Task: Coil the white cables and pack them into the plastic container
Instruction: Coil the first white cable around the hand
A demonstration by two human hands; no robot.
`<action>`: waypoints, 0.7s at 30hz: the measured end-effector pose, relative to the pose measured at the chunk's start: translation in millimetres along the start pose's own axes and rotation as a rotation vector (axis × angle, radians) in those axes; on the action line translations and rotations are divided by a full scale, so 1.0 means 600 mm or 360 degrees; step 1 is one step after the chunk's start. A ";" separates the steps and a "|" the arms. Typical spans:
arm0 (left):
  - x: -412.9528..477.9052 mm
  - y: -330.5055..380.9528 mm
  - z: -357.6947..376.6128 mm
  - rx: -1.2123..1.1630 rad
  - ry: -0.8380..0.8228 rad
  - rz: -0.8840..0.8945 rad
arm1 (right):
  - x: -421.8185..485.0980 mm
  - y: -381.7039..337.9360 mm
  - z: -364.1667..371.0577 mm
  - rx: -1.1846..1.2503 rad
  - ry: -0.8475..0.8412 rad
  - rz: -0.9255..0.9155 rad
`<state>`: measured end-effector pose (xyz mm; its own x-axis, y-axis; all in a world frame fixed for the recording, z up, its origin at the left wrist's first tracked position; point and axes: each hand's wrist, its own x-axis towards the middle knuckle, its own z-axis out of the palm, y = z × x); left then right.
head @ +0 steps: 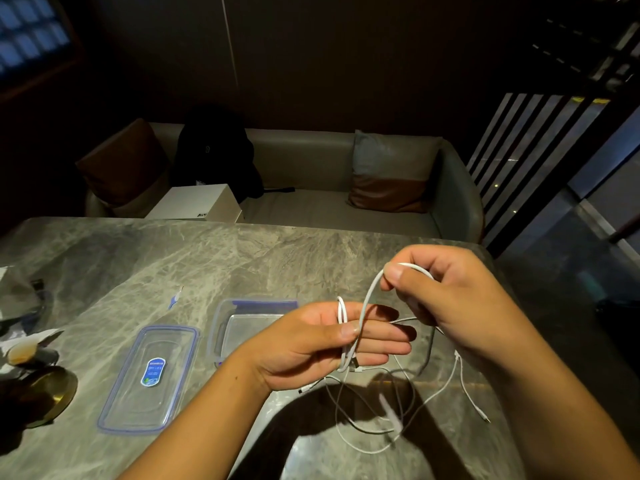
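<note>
A white cable (pixel 367 299) runs between both hands above the marble table. My left hand (pixel 322 344) holds a couple of loops of it pinned under the thumb, fingers stretched out to the right. My right hand (pixel 446 299) pinches the cable's upper bend between thumb and fingers, higher and to the right. Loose white cables (pixel 381 431) lie tangled on the table below the hands, their plugs showing. The clear plastic container (pixel 221 327) with a blue rim sits behind my left hand, partly hidden by it.
The container's clear lid (pixel 149 379) with a blue label lies flat to the left. A brass dish (pixel 52 393) and cluttered items sit at the left edge. A small blue-white scrap (pixel 175 297) lies behind the lid. A sofa with cushions stands beyond the table.
</note>
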<state>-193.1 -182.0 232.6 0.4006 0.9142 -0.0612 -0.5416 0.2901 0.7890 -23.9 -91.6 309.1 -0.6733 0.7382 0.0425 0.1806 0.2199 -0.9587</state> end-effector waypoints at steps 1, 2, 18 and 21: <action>0.001 0.001 0.004 -0.0012 -0.0031 -0.0005 | 0.002 0.000 0.001 0.0007 -0.0001 -0.0009; 0.002 0.001 0.008 -0.0027 -0.0076 -0.0011 | 0.005 0.000 0.001 0.0024 -0.0008 -0.0022; 0.006 0.014 0.037 0.0013 -0.0090 0.0041 | 0.056 0.067 0.039 0.0364 -0.0169 0.0220; 0.005 0.014 0.033 -0.0029 -0.0086 0.0074 | 0.054 0.084 0.048 0.0534 -0.0293 0.0391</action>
<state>-181.9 -182.2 250.9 0.4139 0.9103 0.0088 -0.5737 0.2534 0.7789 -57.3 -74.7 253.8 -0.7613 0.6103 -0.2191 0.1291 -0.1886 -0.9735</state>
